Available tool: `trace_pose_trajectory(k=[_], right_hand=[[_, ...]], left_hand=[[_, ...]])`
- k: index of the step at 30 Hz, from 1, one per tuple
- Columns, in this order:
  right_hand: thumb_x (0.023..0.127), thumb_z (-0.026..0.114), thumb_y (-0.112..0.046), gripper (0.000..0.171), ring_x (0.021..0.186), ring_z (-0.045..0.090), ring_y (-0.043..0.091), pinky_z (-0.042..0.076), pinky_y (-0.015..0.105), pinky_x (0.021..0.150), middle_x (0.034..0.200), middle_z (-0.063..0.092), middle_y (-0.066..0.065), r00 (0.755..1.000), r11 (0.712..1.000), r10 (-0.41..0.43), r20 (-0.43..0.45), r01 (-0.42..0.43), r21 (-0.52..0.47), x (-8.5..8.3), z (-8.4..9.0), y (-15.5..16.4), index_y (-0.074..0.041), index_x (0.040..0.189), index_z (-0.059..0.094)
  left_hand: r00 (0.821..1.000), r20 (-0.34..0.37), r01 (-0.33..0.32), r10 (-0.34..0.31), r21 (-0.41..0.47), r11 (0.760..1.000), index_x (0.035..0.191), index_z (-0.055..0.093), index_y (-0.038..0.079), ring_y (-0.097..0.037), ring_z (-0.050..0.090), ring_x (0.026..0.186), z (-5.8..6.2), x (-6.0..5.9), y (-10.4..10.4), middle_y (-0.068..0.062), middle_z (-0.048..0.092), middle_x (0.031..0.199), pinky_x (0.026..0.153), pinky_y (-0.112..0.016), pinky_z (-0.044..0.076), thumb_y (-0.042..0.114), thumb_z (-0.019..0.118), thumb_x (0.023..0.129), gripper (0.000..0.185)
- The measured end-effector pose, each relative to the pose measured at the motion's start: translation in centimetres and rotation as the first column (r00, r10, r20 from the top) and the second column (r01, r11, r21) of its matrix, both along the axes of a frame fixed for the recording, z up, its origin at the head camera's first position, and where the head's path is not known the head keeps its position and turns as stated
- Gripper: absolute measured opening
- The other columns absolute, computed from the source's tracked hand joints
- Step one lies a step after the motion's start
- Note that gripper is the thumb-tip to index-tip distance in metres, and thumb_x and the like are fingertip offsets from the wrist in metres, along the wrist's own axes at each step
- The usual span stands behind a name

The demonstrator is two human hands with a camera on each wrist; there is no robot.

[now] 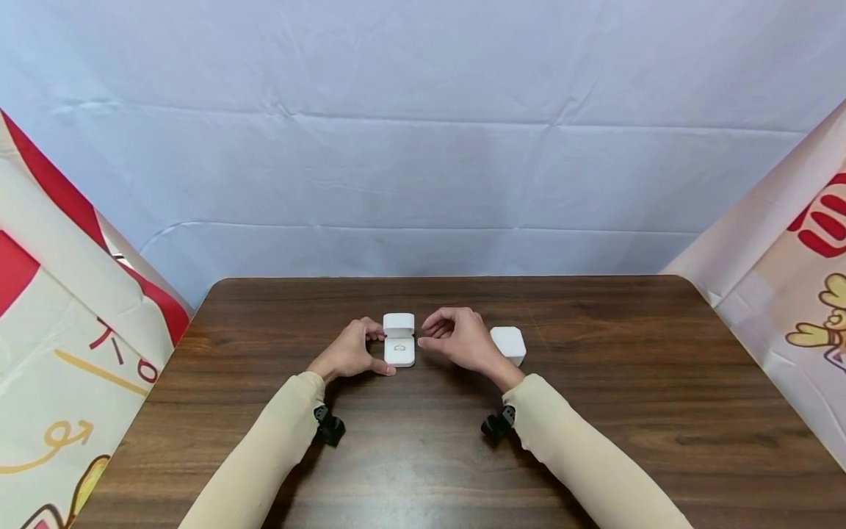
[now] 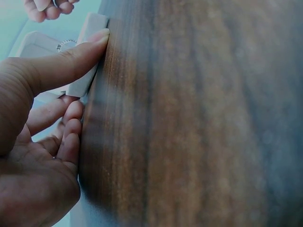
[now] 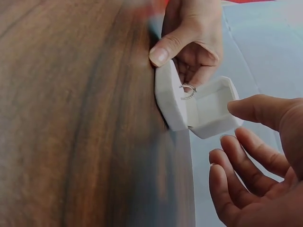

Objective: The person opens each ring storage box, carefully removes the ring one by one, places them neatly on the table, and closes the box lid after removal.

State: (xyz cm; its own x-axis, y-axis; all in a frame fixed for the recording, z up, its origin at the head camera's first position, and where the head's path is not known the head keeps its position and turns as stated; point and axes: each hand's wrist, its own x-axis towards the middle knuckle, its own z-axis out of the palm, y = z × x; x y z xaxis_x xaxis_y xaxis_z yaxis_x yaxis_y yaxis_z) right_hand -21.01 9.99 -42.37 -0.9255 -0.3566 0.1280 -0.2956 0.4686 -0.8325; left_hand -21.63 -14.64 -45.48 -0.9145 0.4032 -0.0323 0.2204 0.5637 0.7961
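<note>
A white ring box (image 1: pixel 399 361) stands on the table with its lid (image 1: pixel 399 321) raised. A silver-coloured ring (image 3: pixel 188 91) with a row of small stones sits upright in the slot of its base. My left hand (image 1: pixel 350 351) holds the box from the left, thumb against the front of the base and fingertips near the back. Just right of the box is my right hand (image 1: pixel 463 338), fingers loosely bent and nothing between them. In the right wrist view its thumb (image 3: pixel 260 111) appears close to the lid; whether it touches there I cannot tell.
A second white piece, box-like with cut corners (image 1: pixel 508 342), lies on the brown wooden table (image 1: pixel 628 382) behind my right wrist. A pale cloth (image 1: pixel 423 176) hangs behind the table's far edge, with printed cloths at both sides.
</note>
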Motion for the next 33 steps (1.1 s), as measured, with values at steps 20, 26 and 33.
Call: trace_pose_trajectory(k=[20,26,33], right_hand=[[0.083,0.085,-0.012,0.015,0.075,0.068,0.018,0.054,0.028,0.067,0.083,0.071,-0.002,0.999,0.999,0.033,-0.005,-0.034,-0.011,0.4,-1.4,-1.5,-0.006,0.096,0.078],[0.084,0.084,-0.013,0.012,0.074,0.068,0.017,0.054,0.028,0.067,0.082,0.072,-0.002,1.000,1.000,0.018,0.009,-0.018,0.000,0.3,-1.7,-1.9,-0.008,0.095,0.079],[0.083,0.084,-0.012,0.010,0.071,0.066,0.012,0.053,0.027,0.065,0.080,0.072,-0.003,1.000,1.000,-0.005,0.017,0.005,0.018,0.3,-1.8,-2.4,-0.011,0.092,0.080]], left_hand=[[1.000,0.021,-0.004,0.004,-0.001,1.000,0.109,0.069,0.000,-0.024,0.056,0.099,0.0,-0.1,0.0,-0.008,0.059,0.105,0.092,-0.044,0.046,0.011,0.097,0.068,0.051],[1.000,0.019,-0.009,0.009,-0.006,1.000,0.110,0.068,-0.001,-0.025,0.056,0.101,-0.1,-0.1,0.0,-0.008,0.059,0.106,0.094,-0.044,0.046,0.012,0.097,0.068,0.053],[1.000,0.015,-0.012,0.012,-0.012,1.000,0.109,0.069,-0.001,-0.025,0.055,0.100,-0.1,-0.1,0.0,-0.008,0.059,0.105,0.093,-0.044,0.046,0.013,0.097,0.067,0.053]])
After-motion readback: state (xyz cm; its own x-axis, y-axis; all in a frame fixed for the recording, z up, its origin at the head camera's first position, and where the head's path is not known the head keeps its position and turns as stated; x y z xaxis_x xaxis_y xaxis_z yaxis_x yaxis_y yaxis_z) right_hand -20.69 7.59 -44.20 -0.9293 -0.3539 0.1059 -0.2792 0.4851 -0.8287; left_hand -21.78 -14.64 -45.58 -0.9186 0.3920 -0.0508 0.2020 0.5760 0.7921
